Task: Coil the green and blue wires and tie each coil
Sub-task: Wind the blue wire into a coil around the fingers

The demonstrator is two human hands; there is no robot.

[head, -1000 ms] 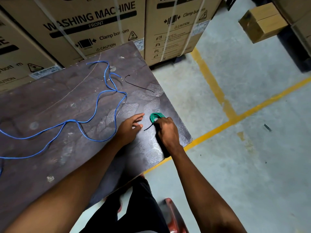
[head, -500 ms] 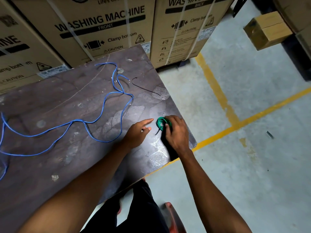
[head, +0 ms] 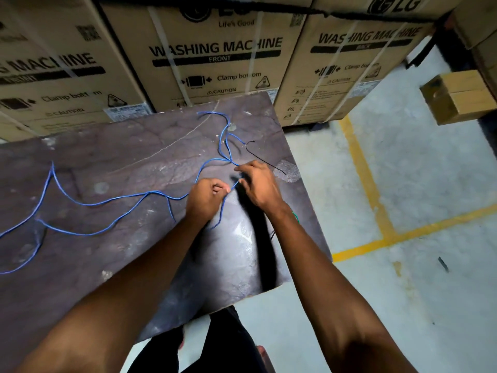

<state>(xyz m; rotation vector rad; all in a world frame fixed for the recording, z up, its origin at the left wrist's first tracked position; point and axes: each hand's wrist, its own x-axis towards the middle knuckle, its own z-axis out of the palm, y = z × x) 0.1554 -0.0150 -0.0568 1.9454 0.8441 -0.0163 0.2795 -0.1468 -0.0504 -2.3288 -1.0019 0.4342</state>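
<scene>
Hands on the blue wire, first loop not yet formed

Hands first, close over the near right part of the table (head: 80, 162). Left hand (head: 205, 199) curled, fingers and thumb pinching the blue wire (head: 113, 200). Right hand (head: 259, 184) just beside it, fingers bent down onto the same wire; grip partly blurred, but it appears to hold the strand. A short tail of blue hangs below the left hand toward the person.

Under the right forearm, a sliver of green wire (head: 295, 217) shows at the table's edge; whether it is coiled and tied cannot be told from here.

Beyond the right hand lies a thin black tie (head: 265, 160), loose, touching nothing.

Left of the left hand, the blue wire sprawls in long slack bends across the table. Farther off, cartons (head: 215, 49).

Risks, as judged: the slack crosses itself beyond the hands, so pulling in could snag a knot. The green wire sits at the edge; a sweep of the forearm could knock it off.
</scene>
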